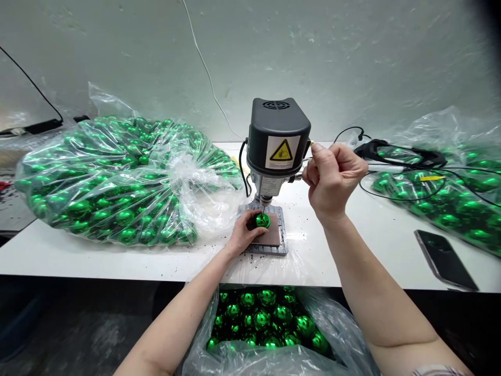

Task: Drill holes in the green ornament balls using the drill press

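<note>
A small drill press (pixel 278 133) with a black motor housing and a yellow warning label stands on the white table. Beneath its chuck, my left hand (pixel 247 232) grips a shiny green ball (pixel 262 221) between thumb and fingers, on a brown pad (pixel 270 236) over the grey slotted base (pixel 284 245). The bit comes down at the top of the ball; whether it has entered cannot be made out. My right hand (pixel 332 175) is closed around the feed lever at the machine's right side, mostly hidden by the fingers.
Big clear bags of green balls lie at left (pixel 113 183) and right (pixel 442 198). An opened bag of balls (pixel 266 318) is below the table's front edge. A phone (pixel 445 259) lies at right, near black cables (pixel 403 154). Dark specks dot the white table (pixel 156 261).
</note>
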Demonstrator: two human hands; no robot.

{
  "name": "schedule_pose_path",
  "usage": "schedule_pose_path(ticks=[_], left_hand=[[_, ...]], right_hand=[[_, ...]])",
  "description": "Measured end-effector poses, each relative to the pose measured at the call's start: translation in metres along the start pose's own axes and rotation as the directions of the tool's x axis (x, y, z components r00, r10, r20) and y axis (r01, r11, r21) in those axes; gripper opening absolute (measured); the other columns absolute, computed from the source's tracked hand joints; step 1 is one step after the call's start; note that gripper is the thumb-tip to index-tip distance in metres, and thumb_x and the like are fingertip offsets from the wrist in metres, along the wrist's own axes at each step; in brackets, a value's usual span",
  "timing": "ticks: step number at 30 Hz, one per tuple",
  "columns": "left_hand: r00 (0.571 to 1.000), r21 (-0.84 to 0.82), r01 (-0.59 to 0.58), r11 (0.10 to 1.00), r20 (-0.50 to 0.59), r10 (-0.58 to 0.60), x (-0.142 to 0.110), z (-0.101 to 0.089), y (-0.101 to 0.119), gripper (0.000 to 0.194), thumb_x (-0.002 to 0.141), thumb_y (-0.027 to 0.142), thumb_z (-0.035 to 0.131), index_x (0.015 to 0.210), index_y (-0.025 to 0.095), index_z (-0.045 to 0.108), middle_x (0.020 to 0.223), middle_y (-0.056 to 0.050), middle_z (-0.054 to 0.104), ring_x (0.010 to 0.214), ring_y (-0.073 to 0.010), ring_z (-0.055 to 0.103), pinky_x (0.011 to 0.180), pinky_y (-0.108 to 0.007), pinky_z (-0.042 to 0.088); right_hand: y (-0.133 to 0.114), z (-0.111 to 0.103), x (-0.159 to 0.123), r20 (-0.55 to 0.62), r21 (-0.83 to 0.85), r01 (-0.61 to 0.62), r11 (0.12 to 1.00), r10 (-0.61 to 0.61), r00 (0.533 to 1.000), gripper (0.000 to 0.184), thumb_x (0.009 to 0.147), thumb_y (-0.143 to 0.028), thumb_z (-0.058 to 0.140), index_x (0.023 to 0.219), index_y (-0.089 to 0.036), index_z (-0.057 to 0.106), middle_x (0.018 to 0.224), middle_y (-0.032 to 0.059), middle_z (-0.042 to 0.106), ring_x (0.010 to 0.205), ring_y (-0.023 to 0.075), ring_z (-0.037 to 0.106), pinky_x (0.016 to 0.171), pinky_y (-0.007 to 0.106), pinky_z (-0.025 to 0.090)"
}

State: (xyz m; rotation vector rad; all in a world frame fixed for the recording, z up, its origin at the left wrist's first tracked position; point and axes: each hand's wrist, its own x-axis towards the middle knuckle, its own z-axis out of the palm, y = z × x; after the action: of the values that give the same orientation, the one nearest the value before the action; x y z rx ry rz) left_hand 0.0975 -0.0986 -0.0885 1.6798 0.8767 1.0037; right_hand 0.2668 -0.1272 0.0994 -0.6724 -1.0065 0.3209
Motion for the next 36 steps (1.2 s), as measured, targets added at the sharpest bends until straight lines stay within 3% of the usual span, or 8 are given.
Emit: schedule_pose_path(ticks=[3,8,14,19,23,29,36], left_hand=[[1.000,0.037,-0.012,0.999,-0.007,0.012,-0.001,0.000,0.000,0.050,0.083,0.037,0.076,0.127,0.019,0.060,0.122,-0.012,0.065,0.113,-0.0276,0.062,0.100,-0.044,0.049],[0.999,0.075,-0.011,0.997,0.037,0.008,0.001,-0.002,-0.008,0.052,0.086,0.033,0.070,0.136,0.024,0.058,0.129,-0.011,0.062,0.122,-0.0293,0.057,0.107,-0.045,0.045],[0.994,0.097,-0.109,0.989,-0.007,0.110,0.005,0.001,-0.005,0.059,0.074,0.041,0.085,0.126,0.024,0.064,0.130,-0.011,0.056,0.122,-0.0299,0.056,0.105,-0.042,0.046],[0.997,0.104,-0.074,0.992,0.000,0.074,0.002,0.005,-0.003,0.053,0.083,0.036,0.076,0.131,0.024,0.060,0.122,-0.011,0.060,0.117,-0.0285,0.059,0.101,-0.043,0.047],[0.999,0.004,0.010,1.000,-0.037,-0.009,0.000,0.007,-0.007,0.059,0.078,0.033,0.080,0.130,0.021,0.053,0.123,-0.011,0.062,0.113,-0.0266,0.061,0.098,-0.042,0.049],[0.997,-0.074,0.062,0.995,-0.049,-0.066,-0.001,0.008,-0.010,0.052,0.076,0.037,0.082,0.113,0.020,0.050,0.108,-0.007,0.065,0.099,-0.0221,0.065,0.089,-0.038,0.053],[0.996,-0.071,0.064,0.995,-0.054,-0.068,-0.003,0.007,-0.005,0.050,0.076,0.037,0.082,0.112,0.019,0.053,0.106,-0.007,0.066,0.099,-0.0224,0.065,0.087,-0.036,0.053]], right_hand=[[0.000,0.000,-0.001,0.003,-0.008,0.013,1.000,-0.013,1.000,0.045,0.083,-0.025,0.067,0.052,-0.021,0.034,0.043,-0.0083,0.034,0.037,0.0038,0.029,0.036,0.024,0.021],[0.002,-0.003,-0.005,0.006,-0.023,0.026,0.999,-0.026,1.000,0.046,0.083,-0.028,0.067,0.053,-0.022,0.033,0.043,-0.0086,0.033,0.037,0.0041,0.030,0.037,0.024,0.023],[0.003,-0.003,-0.006,-0.005,-0.019,0.027,0.999,-0.027,1.000,0.045,0.083,-0.026,0.066,0.053,-0.022,0.033,0.043,-0.0085,0.032,0.037,0.0041,0.029,0.037,0.024,0.023],[0.004,-0.005,-0.008,-0.014,-0.023,0.038,0.999,-0.039,0.999,0.044,0.083,-0.025,0.066,0.053,-0.022,0.033,0.043,-0.0083,0.032,0.037,0.0047,0.028,0.038,0.026,0.023],[0.006,-0.007,-0.013,-0.002,-0.051,0.059,0.997,-0.059,0.998,0.045,0.083,-0.027,0.066,0.053,-0.022,0.033,0.044,-0.0079,0.032,0.038,0.0053,0.029,0.039,0.027,0.024],[0.015,-0.015,-0.021,0.057,-0.015,0.202,0.979,-0.201,0.978,0.047,0.086,-0.023,0.063,0.053,-0.020,0.029,0.045,-0.0073,0.027,0.039,0.0050,0.027,0.040,0.027,0.024],[0.029,-0.025,-0.034,0.121,0.011,0.385,0.923,-0.383,0.916,0.047,0.086,-0.013,0.060,0.055,-0.018,0.026,0.046,-0.0074,0.023,0.039,0.0043,0.032,0.042,0.025,0.029]])
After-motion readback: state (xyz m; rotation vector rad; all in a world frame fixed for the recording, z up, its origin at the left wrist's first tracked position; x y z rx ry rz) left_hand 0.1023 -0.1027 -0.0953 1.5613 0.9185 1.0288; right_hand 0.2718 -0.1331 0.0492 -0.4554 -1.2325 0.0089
